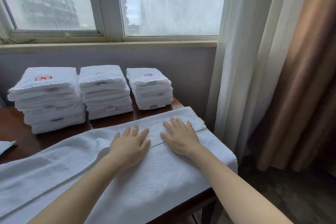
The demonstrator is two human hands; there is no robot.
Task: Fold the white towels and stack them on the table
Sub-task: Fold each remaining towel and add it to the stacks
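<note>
A big window fills the top of the view, at 12 o'clock. At 3 o'clock hang 2 curtains, a thin white curtain and next to it a brown curtain. A long white towel lies spread on the dark wooden table, going from 8 o'clock to 3 o'clock, and its right end is folded over on itself. At 10 o'clock, behind the long towel and near the wall, stand 3 stacks of folded white towels in a row. The left stack is the biggest and has a red flower mark on top. The middle stack touches it. The right stack is the smallest and has a purple mark on top. In the middle, the left hand and the right hand lie flat side by side on the long towel, near its folded edge. All the fingers are straight and a little spread, holding nothing. At 9 o'clock a small white cloth corner peeks in.
</note>
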